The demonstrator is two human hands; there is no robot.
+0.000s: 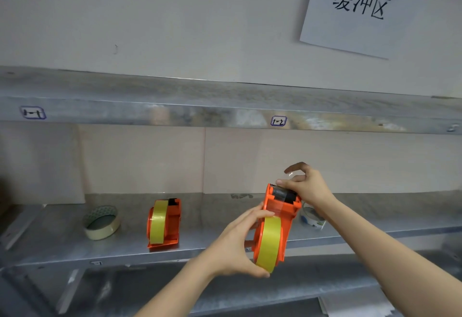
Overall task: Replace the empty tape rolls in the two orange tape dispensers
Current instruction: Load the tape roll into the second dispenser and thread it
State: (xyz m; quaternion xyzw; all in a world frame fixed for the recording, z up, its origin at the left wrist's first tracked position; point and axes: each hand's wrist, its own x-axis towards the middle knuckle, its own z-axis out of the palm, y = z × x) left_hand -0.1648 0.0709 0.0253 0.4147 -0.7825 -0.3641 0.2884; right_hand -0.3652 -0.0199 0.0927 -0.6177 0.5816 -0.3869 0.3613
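Right of centre in the head view, I have one orange dispenser (273, 204) lifted just in front of the metal shelf (62, 239), tilted with its cutter end up. My left hand (237, 244) grips the yellow roll (268, 241) seated in it, fingers curled over the top and thumb under the bottom. My right hand (308, 186) sits at the cutter, thumb and one finger pinching what looks like the clear free end of the tape, the other fingers curled loosely above. Whether the end has caught on the teeth I cannot tell.

Left of centre, the other dispenser (175, 216) stands on the shelf, loaded with its own yellow tape (158, 219). Further left lies a pale loose roll (101, 221). A white roll (312, 216) is partly hidden behind my right wrist. Two small labels (278, 121) mark the upper shelf edge, and a paper sign (362, 9) hangs in the upper right of the frame.

As I judge it, both dispensers carry fresh tape, and the step in hand is threading the end on this second one. Next I would draw the end taut over the blade, press it down, hold the roll firm so it does not spin, then stand the dispenser on the shelf.
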